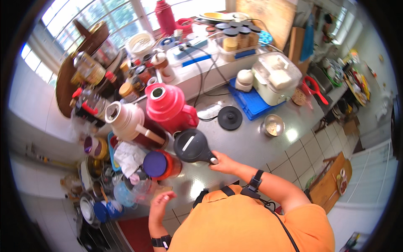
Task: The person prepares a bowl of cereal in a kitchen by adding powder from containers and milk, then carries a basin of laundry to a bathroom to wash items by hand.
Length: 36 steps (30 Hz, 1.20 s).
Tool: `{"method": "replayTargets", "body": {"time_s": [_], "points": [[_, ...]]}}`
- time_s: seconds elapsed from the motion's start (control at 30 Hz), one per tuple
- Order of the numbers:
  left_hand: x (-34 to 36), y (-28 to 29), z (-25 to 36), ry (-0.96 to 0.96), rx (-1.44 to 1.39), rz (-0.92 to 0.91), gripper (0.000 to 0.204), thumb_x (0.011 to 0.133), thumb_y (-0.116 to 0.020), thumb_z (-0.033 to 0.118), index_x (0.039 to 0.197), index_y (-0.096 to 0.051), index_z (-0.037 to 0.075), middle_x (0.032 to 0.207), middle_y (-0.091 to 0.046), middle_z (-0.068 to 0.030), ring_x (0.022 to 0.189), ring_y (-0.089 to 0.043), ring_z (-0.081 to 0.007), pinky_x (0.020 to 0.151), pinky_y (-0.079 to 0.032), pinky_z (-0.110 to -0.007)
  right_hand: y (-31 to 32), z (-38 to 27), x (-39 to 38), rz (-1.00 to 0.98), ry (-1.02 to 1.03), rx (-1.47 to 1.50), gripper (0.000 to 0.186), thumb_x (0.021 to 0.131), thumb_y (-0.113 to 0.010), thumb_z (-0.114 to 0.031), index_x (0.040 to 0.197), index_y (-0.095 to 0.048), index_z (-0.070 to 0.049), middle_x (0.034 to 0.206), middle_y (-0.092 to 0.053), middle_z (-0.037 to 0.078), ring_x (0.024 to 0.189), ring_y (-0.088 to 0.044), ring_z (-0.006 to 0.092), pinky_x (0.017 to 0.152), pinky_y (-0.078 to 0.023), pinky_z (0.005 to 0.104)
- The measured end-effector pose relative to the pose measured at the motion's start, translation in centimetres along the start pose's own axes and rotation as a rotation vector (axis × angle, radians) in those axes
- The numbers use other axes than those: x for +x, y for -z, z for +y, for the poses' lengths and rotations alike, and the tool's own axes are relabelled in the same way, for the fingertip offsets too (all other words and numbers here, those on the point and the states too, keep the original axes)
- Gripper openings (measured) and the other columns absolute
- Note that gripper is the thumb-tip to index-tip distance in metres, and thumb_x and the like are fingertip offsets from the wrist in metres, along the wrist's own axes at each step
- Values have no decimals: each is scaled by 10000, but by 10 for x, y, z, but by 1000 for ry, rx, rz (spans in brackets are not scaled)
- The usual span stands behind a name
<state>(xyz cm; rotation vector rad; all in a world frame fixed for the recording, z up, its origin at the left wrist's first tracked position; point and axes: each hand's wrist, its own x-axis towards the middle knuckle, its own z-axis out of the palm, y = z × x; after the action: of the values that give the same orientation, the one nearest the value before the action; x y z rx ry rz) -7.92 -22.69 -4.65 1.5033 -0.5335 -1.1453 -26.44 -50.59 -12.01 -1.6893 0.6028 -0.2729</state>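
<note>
My right hand (223, 163) is closed round the handle of an electric kettle (191, 145), whose black top faces up. The kettle is over the steel counter beside a red thermos jug (170, 105); whether it rests there is hidden. That jug's round mouth is uncovered. Left of it stands a pink and maroon thermos jug (132, 126). A red jar with a purple lid (155, 164) sits close to the kettle. My left hand (160, 205) is empty, its fingers loosely bent and apart, near the counter's front edge and a clear plastic container (142, 189).
A round black kettle base (230, 118) lies behind the kettle, with a cord near it. Farther right are a metal bowl (273, 125) with pale contents, a blue tray (252, 103) and a white appliance (275, 80). Bottles (90, 69) crowd the left.
</note>
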Motion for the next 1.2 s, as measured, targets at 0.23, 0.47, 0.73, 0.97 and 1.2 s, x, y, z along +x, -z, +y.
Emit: {"method": "replayTargets", "body": {"time_s": [0.23,0.47,0.73,0.97,1.2], "points": [[63,-17,-71,258,501,-576,392,896,-550,191,1237,-513,1,1192,-572,-94,1070,-533,-158,940,-381,-270,-1,-10,-25,125,52,-445,671,696,-690,-295,1237,-395,-30,1136,-528,209,1080,-508,356,898,-423,402],[105,-89,-97,318,592,-766,407,895,-552,228,1226,-520,-5,1129,-605,-103,1015,-555,-156,883,-421,-277,99,70,-175,445,-313,-433,492,795,-629,-267,1197,-489,-19,1166,-515,192,1071,-512,337,896,-439,394],[146,-225,-85,351,678,-832,318,927,-490,213,1111,-604,-20,1077,-637,-95,980,-576,-146,871,-430,-276,169,139,-362,1080,-612,605,322,885,-518,-218,1142,-499,-25,964,-615,108,851,-608,190,738,-495,320],[136,-441,-59,316,614,-1043,391,930,-480,270,1167,-561,-31,1113,-614,-109,1038,-569,-181,919,-419,-296,191,173,-467,1325,-548,933,254,882,-529,-210,1075,-519,-46,937,-621,116,848,-624,220,737,-511,331],[131,-620,-78,181,751,-1329,393,921,-490,286,1200,-553,17,1035,-629,-136,994,-573,-173,875,-421,-288,204,206,-548,1586,-520,1043,261,892,-531,-243,1061,-529,-44,883,-626,91,778,-618,199,704,-513,329]]}}
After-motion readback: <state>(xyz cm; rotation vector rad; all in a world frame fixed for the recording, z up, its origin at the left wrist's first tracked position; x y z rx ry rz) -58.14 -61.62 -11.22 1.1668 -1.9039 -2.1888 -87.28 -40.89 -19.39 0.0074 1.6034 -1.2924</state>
